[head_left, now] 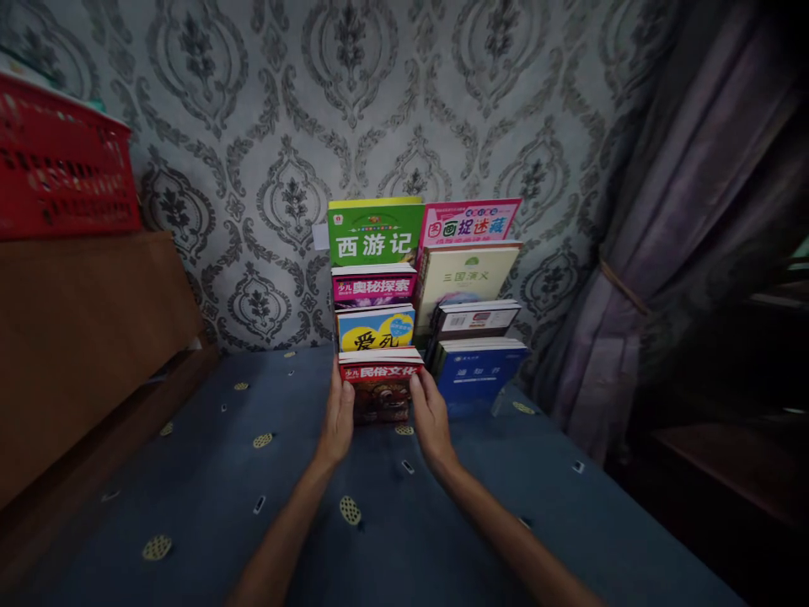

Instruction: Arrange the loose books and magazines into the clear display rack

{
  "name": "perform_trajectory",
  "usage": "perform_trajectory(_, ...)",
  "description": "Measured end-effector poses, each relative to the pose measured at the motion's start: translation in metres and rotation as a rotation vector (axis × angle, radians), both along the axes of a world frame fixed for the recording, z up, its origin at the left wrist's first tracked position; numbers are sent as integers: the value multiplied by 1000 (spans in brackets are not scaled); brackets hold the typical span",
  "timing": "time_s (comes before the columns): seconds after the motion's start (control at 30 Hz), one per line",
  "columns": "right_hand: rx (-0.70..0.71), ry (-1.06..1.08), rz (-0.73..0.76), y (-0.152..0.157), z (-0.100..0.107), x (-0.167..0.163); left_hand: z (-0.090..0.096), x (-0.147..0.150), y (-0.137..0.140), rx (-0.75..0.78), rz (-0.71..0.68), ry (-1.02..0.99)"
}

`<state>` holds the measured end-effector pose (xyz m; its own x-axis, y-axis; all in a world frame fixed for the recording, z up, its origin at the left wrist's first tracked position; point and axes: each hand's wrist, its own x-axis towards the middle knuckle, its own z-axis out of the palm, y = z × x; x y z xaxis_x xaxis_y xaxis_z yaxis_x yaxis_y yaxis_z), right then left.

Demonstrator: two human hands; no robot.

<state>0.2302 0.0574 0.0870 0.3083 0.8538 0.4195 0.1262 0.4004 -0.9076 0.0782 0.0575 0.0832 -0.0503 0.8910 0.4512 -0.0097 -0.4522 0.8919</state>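
Low at the front left of an upright, stepped group of books is a red and dark brown book [380, 396] with white page edges on top. My left hand [339, 413] clasps its left edge, with the thumb along the front side. On its right edge is my right hand [431, 415], thumb toward the cover and fingers beside it. Right behind it rises a blue and yellow book [377, 327], then a purple book [374, 287] and a tall green book [377, 236]. A blue book [477, 379] stands close to my right hand. Whatever holds the books upright is mostly hidden.
Behind the blue book are a dark book [479, 319], a cream book [468, 274] and a pink book [473, 221]. Patterned wallpaper backs the dark blue cloth [303, 523]. A brown box [94, 337] carries a red basket [63, 160] at left; a tied curtain [638, 278] hangs right.
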Motion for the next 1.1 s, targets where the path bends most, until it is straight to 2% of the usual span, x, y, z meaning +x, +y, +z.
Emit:
perform_trajectory(0.23,0,-5,20,-4,-1,1,-4,-2,2,-52,72,19)
perform_trajectory(0.33,2,-32,-15,-14,-10,7,4,-3,-5,2,209,65)
perform_trajectory(0.4,28,-54,-10,-24,-15,18,14,3,-16,89,279,121)
perform_trajectory(0.5,113,-78,-45,-37,-11,46,30,25,-36,207,216,194)
perform_trajectory(0.6,228,-84,-229,-41,6,84,43,57,-51,194,87,219)
perform_trajectory(0.7,298,-61,-407,-29,23,122,52,87,-50,113,-27,162)
perform_trajectory(0.8,268,-20,-464,-6,27,152,54,112,-34,31,-131,38)
perform_trajectory(0.93,192,10,-403,28,25,177,54,137,-8,-53,-142,1)
perform_trajectory(1.1,156,17,-272,56,27,189,71,155,7,-98,-7,124)
